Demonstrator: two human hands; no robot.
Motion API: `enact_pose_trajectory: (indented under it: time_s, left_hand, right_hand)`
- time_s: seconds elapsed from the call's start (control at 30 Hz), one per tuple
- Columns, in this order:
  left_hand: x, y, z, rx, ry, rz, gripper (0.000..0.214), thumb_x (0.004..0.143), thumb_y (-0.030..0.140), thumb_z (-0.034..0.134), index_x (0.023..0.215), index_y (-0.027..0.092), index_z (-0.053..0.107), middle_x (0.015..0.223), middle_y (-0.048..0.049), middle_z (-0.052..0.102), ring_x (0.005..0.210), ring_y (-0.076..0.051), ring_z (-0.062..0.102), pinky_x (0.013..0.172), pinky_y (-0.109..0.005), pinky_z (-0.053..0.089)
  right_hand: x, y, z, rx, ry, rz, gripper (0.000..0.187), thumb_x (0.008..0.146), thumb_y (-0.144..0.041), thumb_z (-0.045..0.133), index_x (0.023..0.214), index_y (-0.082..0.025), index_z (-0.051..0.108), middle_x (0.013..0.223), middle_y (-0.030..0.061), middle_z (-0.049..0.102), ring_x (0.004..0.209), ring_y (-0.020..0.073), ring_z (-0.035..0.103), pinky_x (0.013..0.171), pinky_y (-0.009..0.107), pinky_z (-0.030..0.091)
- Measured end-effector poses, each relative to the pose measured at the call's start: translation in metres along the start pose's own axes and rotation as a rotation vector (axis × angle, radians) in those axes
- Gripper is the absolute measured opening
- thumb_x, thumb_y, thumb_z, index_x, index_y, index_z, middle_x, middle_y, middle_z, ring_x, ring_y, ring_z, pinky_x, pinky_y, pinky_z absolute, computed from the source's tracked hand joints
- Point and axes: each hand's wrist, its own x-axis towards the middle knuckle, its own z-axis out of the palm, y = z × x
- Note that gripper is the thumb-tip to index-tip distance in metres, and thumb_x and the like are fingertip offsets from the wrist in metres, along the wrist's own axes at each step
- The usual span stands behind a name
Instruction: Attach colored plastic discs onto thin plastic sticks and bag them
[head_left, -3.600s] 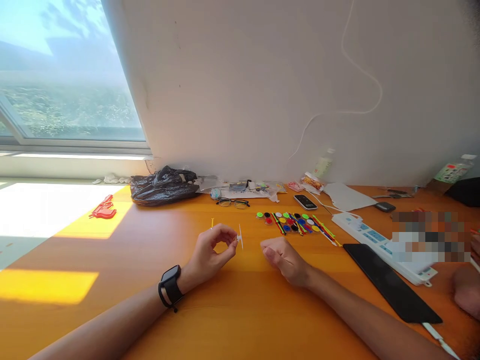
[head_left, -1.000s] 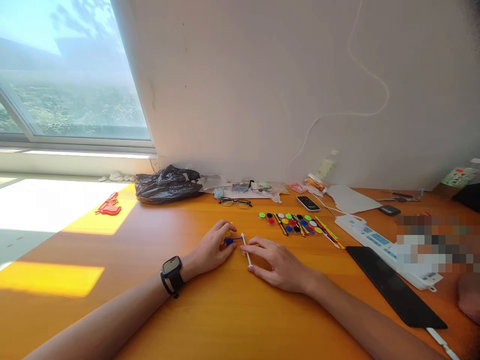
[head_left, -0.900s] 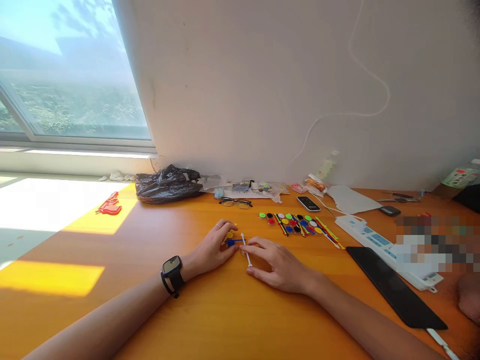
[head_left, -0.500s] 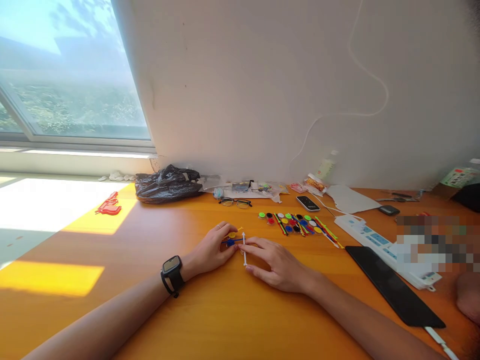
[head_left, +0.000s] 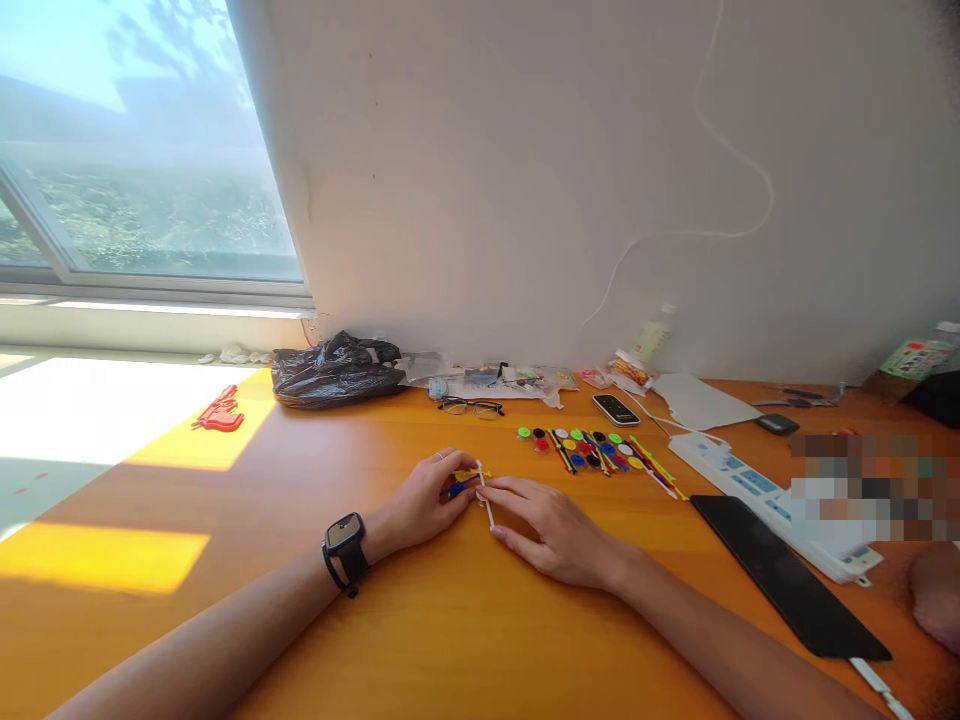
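My left hand (head_left: 420, 502), with a watch on its wrist, is closed on a small blue plastic piece (head_left: 458, 487). A yellow plastic piece (head_left: 462, 476) shows just behind it, partly hidden by the fingers. My right hand (head_left: 553, 532) grips a thin white plastic stick (head_left: 490, 514) between thumb and fingers. The stick stands tilted, its far end leaning left across the blue and yellow pieces. Both sets of fingertips nearly meet at the stick. Whether the stick is joined to the blue piece, I cannot tell.
Coloured discs and sticks (head_left: 592, 450) lie in rows behind my right hand. Further back are glasses (head_left: 471, 406), a black plastic bag (head_left: 337, 372) and a phone-like device (head_left: 616, 408). A red toy gun (head_left: 219, 410) lies left. Rightward are a power strip (head_left: 757, 487) and a black slab (head_left: 787, 575).
The white stick's far end has swung left, from nearly straight to slanted. The blue and yellow pieces have turned slightly between my fingers. Both hands stay in nearly the same place.
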Motion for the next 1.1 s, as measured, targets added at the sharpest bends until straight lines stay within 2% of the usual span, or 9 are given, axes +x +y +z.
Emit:
enact_pose_trajectory:
  time_s: [0.2,0.4,0.53,0.67,0.77,0.9,1.0,1.1]
  left_hand:
    - [0.001,-0.002,0.000,-0.006,0.023,-0.007,0.014,0.097,0.021,0.063,0.112,0.022,0.063,0.109,-0.0068,0.072,0.098,-0.020,0.069,0.085,-0.033,0.057]
    - [0.002,-0.002,-0.001,0.015,0.015,0.000,0.013,0.099,0.020,0.058,0.111,0.022,0.064,0.106,-0.0070,0.070,0.097,-0.021,0.068,0.088,-0.035,0.057]
    - [0.002,0.006,-0.007,0.064,-0.009,0.025,0.023,0.105,0.029,0.052,0.125,0.022,0.064,0.124,-0.0125,0.064,0.112,-0.024,0.065,0.100,-0.041,0.056]
    - [0.000,0.013,-0.010,0.152,-0.130,0.101,0.042,0.102,0.044,0.062,0.139,0.024,0.058,0.146,-0.0156,0.055,0.133,-0.031,0.054,0.113,-0.050,0.048]
    - [-0.001,0.013,-0.008,0.192,-0.155,0.130,0.043,0.102,0.042,0.062,0.141,0.025,0.057,0.145,-0.0134,0.058,0.133,-0.031,0.054,0.114,-0.049,0.048]
    - [0.000,0.010,-0.007,0.297,-0.103,0.050,0.025,0.107,0.027,0.045,0.125,0.023,0.063,0.128,-0.0111,0.067,0.117,-0.026,0.061,0.104,-0.044,0.051]
    - [0.001,0.008,-0.011,0.433,-0.055,-0.080,0.025,0.108,0.026,0.040,0.118,0.022,0.063,0.124,-0.0120,0.067,0.110,-0.026,0.062,0.098,-0.044,0.051]
    - [0.000,0.004,-0.012,0.536,-0.012,-0.231,0.027,0.108,0.028,0.038,0.117,0.021,0.063,0.123,-0.0137,0.067,0.111,-0.029,0.061,0.097,-0.048,0.049]
  right_hand:
    - [0.000,0.000,-0.001,0.001,-0.009,0.014,0.050,0.105,-0.032,0.055,0.154,-0.028,0.053,0.152,0.0096,0.060,0.137,0.0261,0.059,0.117,0.044,0.047]
    - [0.001,-0.001,-0.002,0.021,-0.015,0.003,0.049,0.106,-0.029,0.053,0.155,-0.030,0.051,0.152,0.0075,0.061,0.137,0.0240,0.059,0.117,0.042,0.047]
    - [0.002,0.000,0.000,0.028,-0.005,-0.012,0.045,0.106,-0.026,0.051,0.151,-0.029,0.054,0.146,0.0067,0.066,0.132,0.0230,0.063,0.113,0.039,0.049]
    - [0.001,0.003,0.003,0.031,0.012,-0.013,0.042,0.107,-0.022,0.048,0.147,-0.030,0.057,0.137,0.0056,0.071,0.120,0.0217,0.068,0.104,0.037,0.053]
    - [0.001,0.005,0.004,0.048,0.035,-0.005,0.040,0.106,-0.022,0.048,0.145,-0.028,0.060,0.135,0.0058,0.072,0.118,0.0216,0.069,0.103,0.036,0.053]
    - [0.001,0.007,0.000,0.018,0.087,0.095,0.031,0.105,-0.026,0.051,0.130,-0.024,0.068,0.123,0.0073,0.076,0.111,0.0219,0.071,0.099,0.036,0.054]
    - [0.001,0.011,-0.005,-0.070,0.124,0.191,0.027,0.104,-0.028,0.052,0.124,-0.022,0.070,0.117,0.0075,0.076,0.107,0.0226,0.071,0.096,0.036,0.055]
    - [0.000,0.018,-0.010,-0.194,0.169,0.318,0.029,0.103,-0.032,0.053,0.126,-0.021,0.068,0.123,0.0087,0.074,0.109,0.0247,0.072,0.095,0.037,0.055]
